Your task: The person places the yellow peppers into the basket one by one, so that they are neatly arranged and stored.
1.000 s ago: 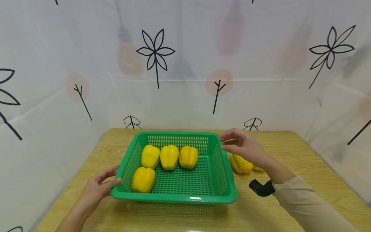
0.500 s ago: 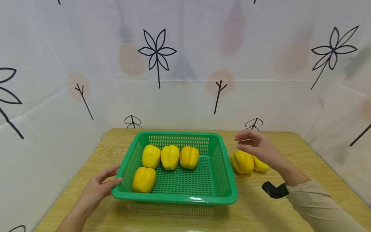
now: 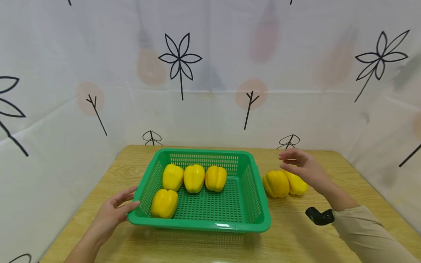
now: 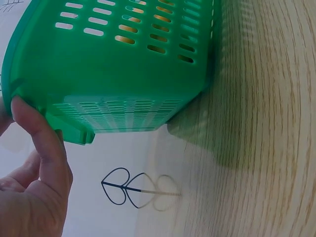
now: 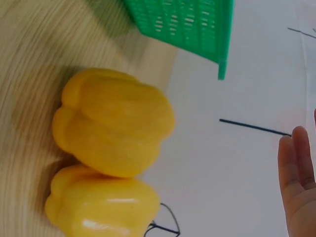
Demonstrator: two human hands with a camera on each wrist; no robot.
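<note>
A green plastic basket [image 3: 200, 226] stands on the table with several yellow bell peppers inside: one at the front left [image 3: 164, 204] and a row along the back [image 3: 194, 178]. My left hand [image 3: 113, 210] pinches the basket's left rim, thumb on top and fingers beneath; the left wrist view shows the fingers [image 4: 47, 143] bent at the rim. To the right of the basket, two more yellow bell peppers [image 3: 276, 183] [image 5: 106, 205] lie touching each other. My right hand [image 3: 304, 168] hovers just above them, fingers loosely bent, holding nothing.
The wooden table [image 3: 283, 233] carries the basket and the loose peppers. A pale cloth [image 3: 210, 120] printed with flowers and twigs hangs behind and at both sides. A black device [image 3: 319, 216] is attached at my right wrist.
My right hand has moved right, from beside the basket's right rim to above the two loose peppers, uncovering more of them. My left hand and the basket stay in place.
</note>
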